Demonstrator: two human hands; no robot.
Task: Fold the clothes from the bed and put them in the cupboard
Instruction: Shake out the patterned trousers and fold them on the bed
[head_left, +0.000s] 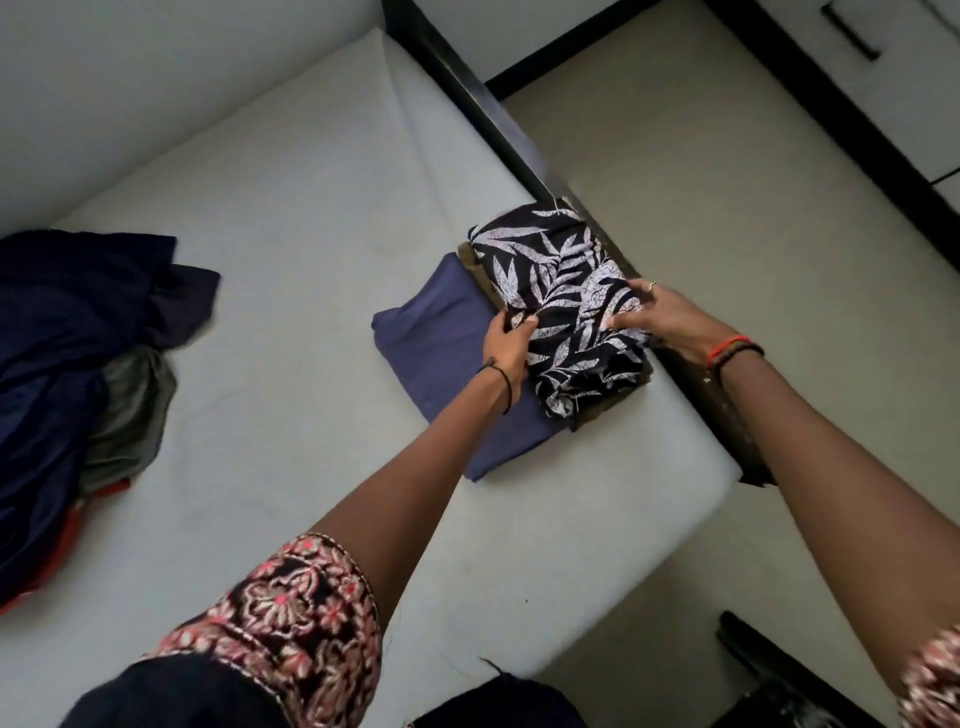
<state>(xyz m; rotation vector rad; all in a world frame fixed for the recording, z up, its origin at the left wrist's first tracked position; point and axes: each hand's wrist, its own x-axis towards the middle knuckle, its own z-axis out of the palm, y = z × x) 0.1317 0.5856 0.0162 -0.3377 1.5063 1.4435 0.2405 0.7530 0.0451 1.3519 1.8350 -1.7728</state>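
Black leaf-print garment (561, 291): left hand (506, 345) pinches its edge with curled fingers, right hand (670, 317) presses on top, fingers pretty much straight.

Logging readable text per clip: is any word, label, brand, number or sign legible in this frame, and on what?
None can be read.
The leaf-print garment, folded blue cloth, unfolded pile and cupboard door show no lettering or tags; the print is only leaves.
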